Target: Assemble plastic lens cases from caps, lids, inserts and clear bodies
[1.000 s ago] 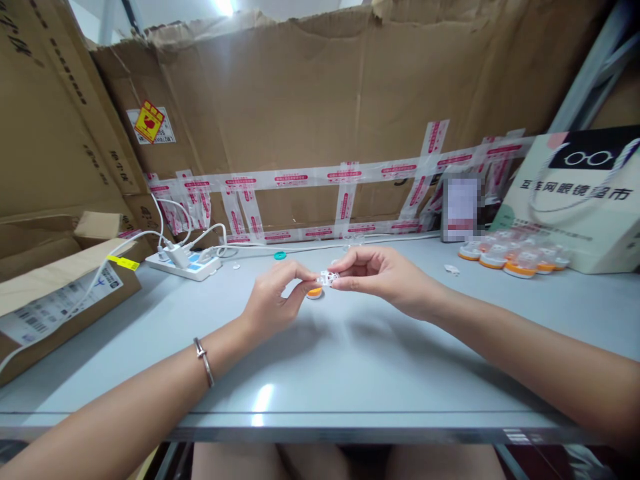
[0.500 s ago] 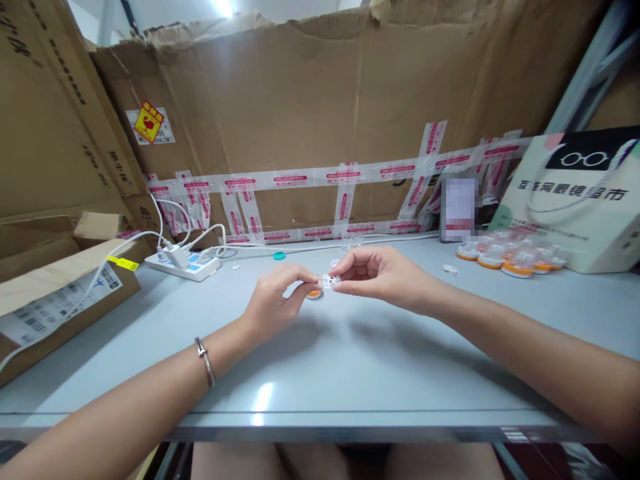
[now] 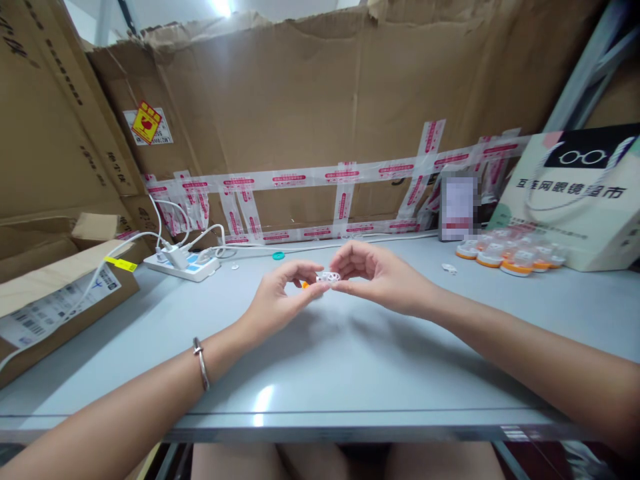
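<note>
A small white plastic piece with openings (image 3: 329, 277) is held above the table between both hands. My left hand (image 3: 285, 290) pinches its left side between thumb and forefinger. On the right side, the thumb and fingers of my right hand (image 3: 377, 273) are closed on the same piece. Behind my left fingers an orange part (image 3: 305, 285) shows on the table, mostly hidden. The white piece is too small for its exact kind to be made out.
Clear-topped cases with orange bases (image 3: 517, 260) cluster at the right, by a paper bag (image 3: 575, 200) and a phone-like screen (image 3: 459, 207). A small white part (image 3: 449, 269) lies nearby. A teal disc (image 3: 279, 255), a power strip (image 3: 185, 265) and an open carton (image 3: 75, 307) are leftward.
The white piece has been turned between my fingers, so a rounder face with openings shows. My left thumb has shifted beneath it, and the right fingers have moved slightly.
</note>
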`<state>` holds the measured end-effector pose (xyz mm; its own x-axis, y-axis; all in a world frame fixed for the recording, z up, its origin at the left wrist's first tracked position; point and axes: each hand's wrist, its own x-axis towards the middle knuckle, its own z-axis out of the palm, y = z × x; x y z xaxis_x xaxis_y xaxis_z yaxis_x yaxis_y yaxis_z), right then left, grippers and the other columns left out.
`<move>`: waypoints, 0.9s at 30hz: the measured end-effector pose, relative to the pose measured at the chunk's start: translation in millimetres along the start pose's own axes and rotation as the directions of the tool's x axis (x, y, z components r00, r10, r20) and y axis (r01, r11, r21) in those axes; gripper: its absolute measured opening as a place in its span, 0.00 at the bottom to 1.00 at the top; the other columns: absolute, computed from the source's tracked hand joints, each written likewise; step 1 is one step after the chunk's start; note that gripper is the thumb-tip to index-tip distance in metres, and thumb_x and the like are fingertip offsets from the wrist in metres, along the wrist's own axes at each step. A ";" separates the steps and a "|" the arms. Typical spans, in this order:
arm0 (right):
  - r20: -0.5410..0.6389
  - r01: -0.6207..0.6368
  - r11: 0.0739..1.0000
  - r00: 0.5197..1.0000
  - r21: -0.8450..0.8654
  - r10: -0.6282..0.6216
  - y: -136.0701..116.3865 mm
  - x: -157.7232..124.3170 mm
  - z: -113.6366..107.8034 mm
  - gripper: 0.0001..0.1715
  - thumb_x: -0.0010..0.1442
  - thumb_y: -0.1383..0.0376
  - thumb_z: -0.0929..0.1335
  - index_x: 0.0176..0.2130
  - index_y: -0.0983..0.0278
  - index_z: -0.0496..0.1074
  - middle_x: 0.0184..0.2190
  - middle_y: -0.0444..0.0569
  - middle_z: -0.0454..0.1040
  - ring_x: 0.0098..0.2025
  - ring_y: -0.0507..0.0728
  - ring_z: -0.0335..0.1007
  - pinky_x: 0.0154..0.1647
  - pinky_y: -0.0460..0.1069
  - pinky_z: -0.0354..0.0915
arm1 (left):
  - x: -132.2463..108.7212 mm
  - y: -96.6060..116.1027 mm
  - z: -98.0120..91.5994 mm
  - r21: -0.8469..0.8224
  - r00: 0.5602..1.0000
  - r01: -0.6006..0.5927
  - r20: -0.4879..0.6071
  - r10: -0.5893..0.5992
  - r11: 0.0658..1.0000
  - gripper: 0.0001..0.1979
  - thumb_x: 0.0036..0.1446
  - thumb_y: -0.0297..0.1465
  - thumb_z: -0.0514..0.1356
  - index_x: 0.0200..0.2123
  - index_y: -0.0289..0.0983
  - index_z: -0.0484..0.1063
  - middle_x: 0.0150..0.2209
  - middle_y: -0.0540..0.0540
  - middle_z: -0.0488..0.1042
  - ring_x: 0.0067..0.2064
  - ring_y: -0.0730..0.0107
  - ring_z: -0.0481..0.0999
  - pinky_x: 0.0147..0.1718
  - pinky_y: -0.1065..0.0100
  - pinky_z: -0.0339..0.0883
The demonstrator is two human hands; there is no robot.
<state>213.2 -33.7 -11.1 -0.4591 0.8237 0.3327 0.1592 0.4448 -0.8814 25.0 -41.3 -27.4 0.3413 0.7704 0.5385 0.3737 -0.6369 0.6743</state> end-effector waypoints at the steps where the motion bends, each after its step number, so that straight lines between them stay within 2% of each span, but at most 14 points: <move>1: -0.005 0.037 0.999 0.999 -0.019 -0.037 0.7 -0.4 1.4 0.15 0.47 0.66 0.71 0.34 0.63 0.62 0.31 0.44 0.70 0.34 0.51 0.70 0.38 0.50 0.67 | 0.3 0.8 0.9 -0.010 0.998 0.056 0.020 -0.056 0.998 0.08 0.53 0.33 0.60 0.35 0.35 0.73 0.30 0.47 0.76 0.33 0.71 0.74 0.35 0.69 0.66; 4: 0.008 0.114 0.992 0.993 -0.061 -0.114 3.1 -2.4 5.5 0.17 0.49 0.66 0.70 0.36 0.61 0.58 0.30 0.43 0.69 0.34 0.52 0.70 0.38 0.51 0.67 | 1.1 0.2 3.1 -0.051 0.988 0.152 0.044 -0.150 0.987 0.07 0.53 0.33 0.60 0.30 0.34 0.73 0.29 0.47 0.76 0.32 0.71 0.73 0.33 0.70 0.65; 7: 0.002 0.172 0.977 0.985 -0.129 -0.174 5.6 -4.4 9.0 0.15 0.52 0.67 0.68 0.35 0.61 0.56 0.30 0.43 0.70 0.33 0.52 0.69 0.38 0.52 0.67 | 1.9 -3.7 4.1 -0.120 0.978 0.207 0.056 -0.201 0.971 0.07 0.52 0.33 0.60 0.28 0.34 0.72 0.28 0.47 0.75 0.31 0.71 0.73 0.34 0.69 0.65; 13: -0.006 0.260 0.931 0.963 -0.258 -0.270 7.1 -4.2 11.5 0.10 0.53 0.69 0.66 0.34 0.61 0.58 0.30 0.44 0.68 0.33 0.51 0.67 0.37 0.50 0.67 | 3.2 -3.0 3.0 -0.141 0.974 0.217 0.090 -0.206 0.966 0.08 0.52 0.33 0.60 0.28 0.33 0.73 0.28 0.46 0.74 0.32 0.70 0.73 0.34 0.68 0.66; 16: -0.007 0.324 0.877 0.937 -0.356 -0.349 6.8 -2.7 8.5 0.08 0.54 0.70 0.65 0.34 0.62 0.60 0.30 0.44 0.68 0.33 0.51 0.67 0.36 0.48 0.67 | 4.0 -1.6 1.9 -0.216 0.970 0.235 0.105 -0.217 0.948 0.09 0.53 0.35 0.60 0.33 0.34 0.73 0.30 0.46 0.75 0.33 0.71 0.74 0.35 0.69 0.67; 18: 0.002 0.373 0.795 0.906 -0.478 -0.423 8.9 -2.0 5.1 0.07 0.54 0.71 0.65 0.34 0.62 0.61 0.30 0.44 0.69 0.32 0.51 0.67 0.34 0.47 0.67 | 4.4 -3.0 0.9 -0.263 0.964 0.263 0.108 -0.243 0.928 0.10 0.53 0.35 0.59 0.35 0.34 0.73 0.32 0.46 0.76 0.34 0.71 0.74 0.36 0.69 0.67; 20: 0.048 0.438 0.670 0.855 -0.600 -0.516 13.4 -1.6 2.0 0.07 0.55 0.73 0.64 0.35 0.63 0.62 0.30 0.46 0.70 0.32 0.51 0.68 0.33 0.47 0.66 | 4.7 -5.7 -0.2 -0.272 0.958 0.287 0.098 -0.271 0.918 0.11 0.53 0.36 0.59 0.34 0.34 0.73 0.31 0.46 0.76 0.33 0.70 0.74 0.36 0.69 0.67; 24: 0.249 0.593 0.406 0.728 -0.695 -0.639 22.0 -1.6 0.5 0.10 0.59 0.75 0.59 0.38 0.64 0.65 0.32 0.49 0.73 0.35 0.53 0.69 0.36 0.49 0.66 | 5.5 -9.0 -1.5 -0.289 0.953 0.304 0.112 -0.283 0.908 0.11 0.51 0.36 0.61 0.31 0.33 0.72 0.29 0.46 0.76 0.33 0.71 0.74 0.36 0.69 0.67; 26: 0.330 0.645 0.343 0.692 -0.683 -0.642 21.9 -1.3 -0.4 0.13 0.60 0.74 0.58 0.40 0.62 0.67 0.34 0.49 0.74 0.38 0.54 0.70 0.39 0.50 0.66 | 6.0 -8.2 -1.5 -0.308 0.955 0.293 0.127 -0.266 0.905 0.10 0.50 0.35 0.62 0.31 0.33 0.72 0.29 0.46 0.76 0.32 0.70 0.74 0.36 0.68 0.67; 27: 0.353 0.660 0.342 0.687 -0.669 -0.635 20.8 -0.6 -2.2 0.13 0.61 0.73 0.58 0.41 0.61 0.67 0.36 0.49 0.74 0.39 0.54 0.70 0.41 0.51 0.66 | 6.2 -7.6 -1.4 -0.312 0.957 0.288 0.128 -0.260 0.905 0.10 0.50 0.35 0.62 0.30 0.33 0.72 0.29 0.46 0.76 0.32 0.70 0.74 0.35 0.68 0.68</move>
<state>218.8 -24.1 -29.0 -0.7252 0.1589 0.6699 0.3359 0.9310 0.1428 23.1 -31.7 -28.4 0.3398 0.8994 0.2751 0.1675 -0.3457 0.9233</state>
